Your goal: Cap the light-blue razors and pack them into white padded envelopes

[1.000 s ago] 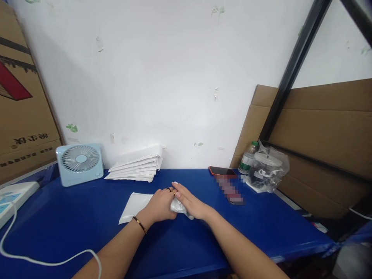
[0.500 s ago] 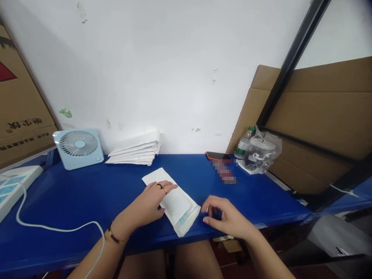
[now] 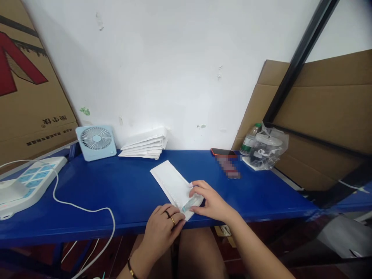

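A white mailing envelope (image 3: 170, 178) lies slanted on the blue table, its near end close to the front edge. At that near end the flap (image 3: 195, 201) shows a pale blue strip (image 3: 188, 204). My left hand (image 3: 165, 224), wearing rings, is closed with its fingertips on the envelope's near left corner. My right hand (image 3: 207, 201) curls over the flap from the right, thumb below and fingers above, gripping its edge. What lies beneath the left fingertips is hidden.
A stack of white envelopes (image 3: 143, 144) stands against the wall beside a light blue fan (image 3: 97, 141). A white power strip (image 3: 37, 186) with a cable lies left. At the back right are a phone (image 3: 223, 152), a bottle (image 3: 248, 142) and a bagged container (image 3: 267, 149).
My left hand has slid from the envelope's middle to its near left corner. My right hand has moved left onto the flap and taken hold of it. The view has shifted left.
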The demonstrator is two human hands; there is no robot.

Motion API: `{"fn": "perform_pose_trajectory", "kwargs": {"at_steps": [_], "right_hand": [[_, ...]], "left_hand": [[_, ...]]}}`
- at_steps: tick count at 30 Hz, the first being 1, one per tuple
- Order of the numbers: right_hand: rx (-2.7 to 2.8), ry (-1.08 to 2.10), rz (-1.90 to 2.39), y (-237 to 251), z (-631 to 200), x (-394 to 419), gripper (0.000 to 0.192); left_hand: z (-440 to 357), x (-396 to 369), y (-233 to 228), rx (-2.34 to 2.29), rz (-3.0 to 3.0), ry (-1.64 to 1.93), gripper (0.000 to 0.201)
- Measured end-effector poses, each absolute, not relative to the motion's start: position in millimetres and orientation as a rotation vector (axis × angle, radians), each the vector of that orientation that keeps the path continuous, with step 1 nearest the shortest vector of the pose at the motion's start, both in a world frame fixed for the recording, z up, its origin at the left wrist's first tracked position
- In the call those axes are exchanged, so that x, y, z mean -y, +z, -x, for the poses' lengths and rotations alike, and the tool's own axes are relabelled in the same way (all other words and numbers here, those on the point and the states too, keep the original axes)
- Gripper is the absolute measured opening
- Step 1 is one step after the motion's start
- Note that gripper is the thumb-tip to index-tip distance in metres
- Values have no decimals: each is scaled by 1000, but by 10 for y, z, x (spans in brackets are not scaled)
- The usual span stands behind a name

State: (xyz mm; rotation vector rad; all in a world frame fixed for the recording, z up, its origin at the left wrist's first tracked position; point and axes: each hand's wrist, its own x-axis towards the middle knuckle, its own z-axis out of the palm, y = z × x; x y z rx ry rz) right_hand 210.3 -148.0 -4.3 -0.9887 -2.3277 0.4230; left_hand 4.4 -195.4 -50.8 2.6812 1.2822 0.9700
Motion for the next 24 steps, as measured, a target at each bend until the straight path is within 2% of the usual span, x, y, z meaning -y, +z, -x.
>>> {"fn": "perform_pose_trajectory", "kwargs": {"at_steps": [2, 7, 10, 12, 15, 19, 22, 24], "right_hand": [[2415, 363, 980, -42, -2005, 1399, 33], [2449, 203, 1034, -82, -1906, 1285, 24], [2445, 347, 919, -83, -2016, 1282, 32], [2420, 427, 903, -111, -2063, 1279, 35], [2311, 381, 1033, -198, -2026, 1296, 27], [2293, 394, 1021, -215, -1995, 1456, 15], [2335, 537, 878, -148, -2078, 1599, 25], [2291, 583, 872, -144, -2119, 1640, 18]], "left_hand": [[-50, 1955, -499, -1279, -2704, 1019, 12], [-69, 1967, -504, -1299, -2731, 1037, 11], [-70, 1978, -516, -1348, -2727, 1001, 10], [-75, 1982, -517, -1397, -2714, 1000, 18], [-72, 1981, -508, -1425, -2708, 1011, 26], [13, 1995, -502, -1310, -2634, 1004, 12], [103, 2019, -484, -1318, -2474, 1010, 16], [134, 2020, -440, -1398, -2358, 981, 18]]}}
